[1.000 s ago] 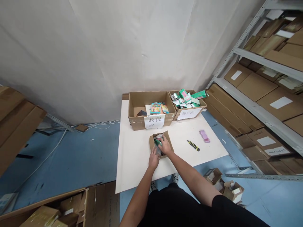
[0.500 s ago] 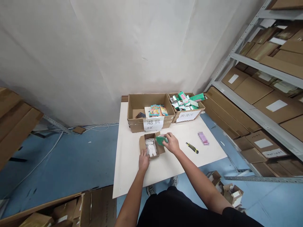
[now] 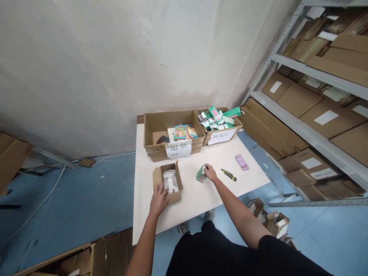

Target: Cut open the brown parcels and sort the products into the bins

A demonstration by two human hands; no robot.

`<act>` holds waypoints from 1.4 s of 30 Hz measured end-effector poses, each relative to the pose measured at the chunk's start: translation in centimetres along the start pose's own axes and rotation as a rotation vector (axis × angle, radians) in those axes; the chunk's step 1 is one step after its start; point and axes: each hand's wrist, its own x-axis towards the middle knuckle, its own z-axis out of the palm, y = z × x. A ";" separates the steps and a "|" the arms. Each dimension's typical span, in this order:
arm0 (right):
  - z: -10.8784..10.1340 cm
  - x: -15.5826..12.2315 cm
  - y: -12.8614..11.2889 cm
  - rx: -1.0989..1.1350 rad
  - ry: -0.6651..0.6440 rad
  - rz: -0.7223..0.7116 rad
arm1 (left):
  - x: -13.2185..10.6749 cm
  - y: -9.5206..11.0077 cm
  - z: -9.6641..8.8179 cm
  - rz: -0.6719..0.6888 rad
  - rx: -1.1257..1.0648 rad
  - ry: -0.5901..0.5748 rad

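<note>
A small open cardboard box [image 3: 174, 197] sits on the white table with white packing material [image 3: 170, 181] inside. My left hand [image 3: 158, 199] grips its near left corner, fingers over the side flap and thumb by the front wall. To the right of this box, my right hand [image 3: 211, 172] is closed around the top of a small green and white carton [image 3: 200, 174], which stands upright at the tabletop. Whether the carton's base touches the table I cannot tell. Right of that hand lies a yellow and black utility knife [image 3: 229, 174], and beyond it a blurred-out pinkish-purple item [image 3: 242, 162].
At the table's back stand a labelled cardboard bin [image 3: 155, 155] with colourful packs and a second bin [image 3: 205, 141] heaped with green and white cartons. Metal shelving [image 3: 316, 73] loaded with boxes rises on the right. Opened boxes [image 3: 278, 224] lie on the floor.
My right hand has carried the green carton away from the small box, rightward and down to the tabletop. The small box has shifted slightly left with my left hand. The view has turned slightly.
</note>
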 end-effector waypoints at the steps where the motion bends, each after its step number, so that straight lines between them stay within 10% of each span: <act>1: -0.1 -0.1 0.6 0.042 -0.024 -0.054 | 0.1 0.3 -0.3 0.010 -0.023 0.045; 8: -0.8 -1.4 2.2 0.015 -0.115 -0.212 | 6.0 8.6 -1.6 0.068 -0.208 0.275; 17: -0.4 -3.2 1.2 -0.133 -0.026 0.001 | 16.9 22.5 2.4 -0.043 -0.139 -0.292; 24: -1.3 -3.8 3.2 0.009 -0.012 -0.221 | 17.8 22.7 2.8 0.022 0.065 -0.361; 33: -1.2 -2.3 0.4 -0.217 -0.087 -0.136 | 17.1 22.6 2.6 0.008 0.098 -0.375; 42: -1.5 -0.9 0.5 -0.120 -0.104 -0.306 | 17.0 20.5 2.9 -0.243 -0.058 -0.352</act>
